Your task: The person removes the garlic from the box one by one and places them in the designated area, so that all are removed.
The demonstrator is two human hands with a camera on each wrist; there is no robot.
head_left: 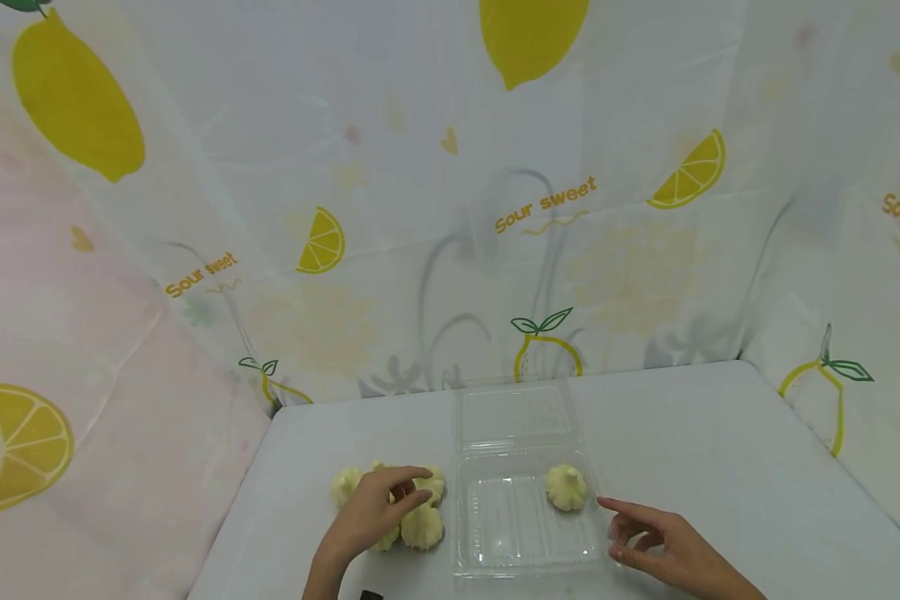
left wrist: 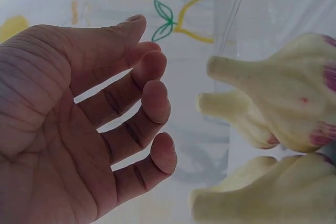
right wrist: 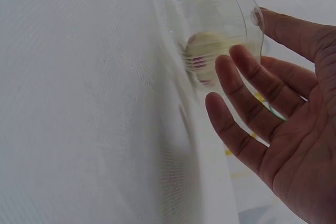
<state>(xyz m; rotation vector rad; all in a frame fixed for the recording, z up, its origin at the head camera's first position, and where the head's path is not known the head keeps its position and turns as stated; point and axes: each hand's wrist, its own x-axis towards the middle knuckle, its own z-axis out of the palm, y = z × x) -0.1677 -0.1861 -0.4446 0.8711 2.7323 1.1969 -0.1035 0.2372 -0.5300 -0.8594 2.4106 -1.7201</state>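
Over a group of pale garlic bulbs (head_left: pixel 422 527) on the left of the table hovers my left hand (head_left: pixel 375 510), its fingers loosely bent. In the left wrist view that hand (left wrist: pixel 105 114) has nothing between thumb and fingers, and bulbs (left wrist: pixel 273 93) with purple marks lie beyond the fingertips. A clear plastic clamshell box (head_left: pixel 495 533) stands with its lid (head_left: pixel 516 417) folded back. One garlic bulb (head_left: pixel 567 488) sits at the right side of its base. Beside the box's right edge is my right hand (head_left: pixel 663 546), fingers loosely spread; its fingertips are at the rim, whether touching I cannot tell.
A white table (head_left: pixel 705 450) carries everything. Behind and beside it hang cloth walls (head_left: pixel 390 317) printed with lemons. A small dark object (head_left: pixel 371 595) shows at the bottom edge, near the left forearm.
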